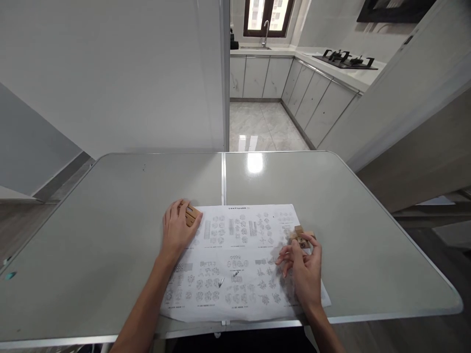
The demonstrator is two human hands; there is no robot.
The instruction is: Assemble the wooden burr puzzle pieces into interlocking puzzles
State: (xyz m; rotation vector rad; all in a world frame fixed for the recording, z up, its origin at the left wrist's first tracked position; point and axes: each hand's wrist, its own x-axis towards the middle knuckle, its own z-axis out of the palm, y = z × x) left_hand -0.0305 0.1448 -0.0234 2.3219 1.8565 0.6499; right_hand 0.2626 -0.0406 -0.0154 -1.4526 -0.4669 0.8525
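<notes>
A large white sheet (pixel 235 289) printed with rows of small line diagrams lies on the table in front of me. At its upper left corner my left hand (pixel 177 229) is closed over a brown wooden block with slots (pixel 192 214), pressing it near the paper's edge. Over the sheet's right side is my right hand (pixel 304 264), thumb and forefinger around small notched wooden pieces (pixel 302 241). Its other fingers curl loosely and are slightly blurred. How the wooden pieces fit together is partly hidden by the fingers.
The grey-green folding table (pixel 110 235) has a metal seam (pixel 223 179) down its middle. Two small dark slivers (pixel 221 282) show on the sheet. A teal bit (pixel 11 275) lies at the far left. Beyond stand a white panel (pixel 147 73) and kitchen cabinets (pixel 257 76).
</notes>
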